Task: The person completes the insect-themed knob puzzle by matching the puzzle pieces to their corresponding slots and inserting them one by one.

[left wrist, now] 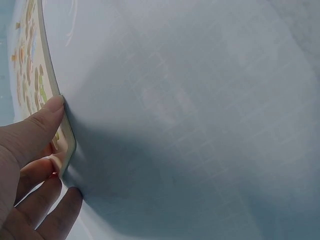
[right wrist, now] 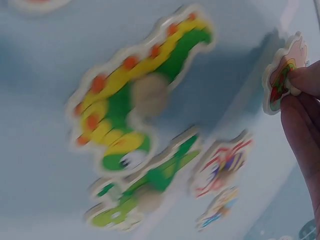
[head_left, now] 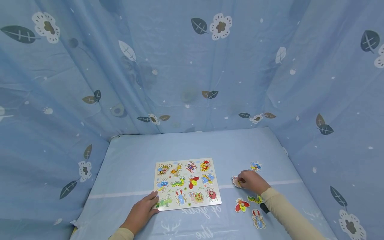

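My left hand [head_left: 143, 208] grips the lower left corner of a wooden insect puzzle board [head_left: 204, 205]. In the left wrist view the thumb [left wrist: 47, 111] lies on one board edge and the other fingers curl by the corner. Right of the board, my right hand [head_left: 253, 181] pinches a pink puzzle piece [right wrist: 280, 82] with a green, yellow and red patch, thumb and finger at its knob. In the right wrist view that piece is tilted on edge. A caterpillar piece [right wrist: 112, 112] and a green grasshopper-like piece [right wrist: 155, 182] lie close by, both with round knobs.
Near the right hand lie a blue-winged insect piece [head_left: 256, 166], a red-winged one [head_left: 241, 205] and a beetle piece [head_left: 258, 219]. A small dark object [head_left: 264, 208] touches the right sleeve. Pale blue cloth [head_left: 135, 153] covers the table; patterned curtains [head_left: 186, 66] surround it.
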`<state>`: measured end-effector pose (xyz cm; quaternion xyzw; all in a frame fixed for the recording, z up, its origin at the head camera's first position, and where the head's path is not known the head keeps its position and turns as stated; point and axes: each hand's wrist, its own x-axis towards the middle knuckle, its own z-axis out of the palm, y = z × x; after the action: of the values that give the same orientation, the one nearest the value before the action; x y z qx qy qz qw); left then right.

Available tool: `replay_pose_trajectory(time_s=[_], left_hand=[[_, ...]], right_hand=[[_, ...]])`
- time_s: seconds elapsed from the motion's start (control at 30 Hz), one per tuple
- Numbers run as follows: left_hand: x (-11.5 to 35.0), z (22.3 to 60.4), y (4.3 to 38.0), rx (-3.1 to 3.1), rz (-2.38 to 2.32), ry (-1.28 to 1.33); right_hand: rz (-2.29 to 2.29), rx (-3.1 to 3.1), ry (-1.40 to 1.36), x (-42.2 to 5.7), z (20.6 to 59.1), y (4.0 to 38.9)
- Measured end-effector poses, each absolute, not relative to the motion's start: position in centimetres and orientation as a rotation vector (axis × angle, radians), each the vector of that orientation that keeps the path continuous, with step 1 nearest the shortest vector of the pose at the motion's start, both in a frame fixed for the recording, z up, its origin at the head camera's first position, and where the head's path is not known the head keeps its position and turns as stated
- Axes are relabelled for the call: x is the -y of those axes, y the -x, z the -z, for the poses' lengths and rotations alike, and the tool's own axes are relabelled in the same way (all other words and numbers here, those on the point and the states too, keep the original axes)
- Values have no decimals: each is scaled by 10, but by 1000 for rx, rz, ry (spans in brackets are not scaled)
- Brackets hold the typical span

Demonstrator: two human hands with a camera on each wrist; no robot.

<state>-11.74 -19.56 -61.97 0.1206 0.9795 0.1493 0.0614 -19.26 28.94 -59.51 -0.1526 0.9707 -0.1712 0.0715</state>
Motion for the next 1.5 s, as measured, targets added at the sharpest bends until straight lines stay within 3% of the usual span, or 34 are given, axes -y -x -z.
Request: replay_pose_trajectory(time_s=[0.87,1.5], left_hand=[[194,617,118,-2940,-439,-352],[197,615,116,-2972,-468,-391]], right_hand=[[340,-2788,1170,-142,579,191],[284,-2722,1296,-112,594,185]])
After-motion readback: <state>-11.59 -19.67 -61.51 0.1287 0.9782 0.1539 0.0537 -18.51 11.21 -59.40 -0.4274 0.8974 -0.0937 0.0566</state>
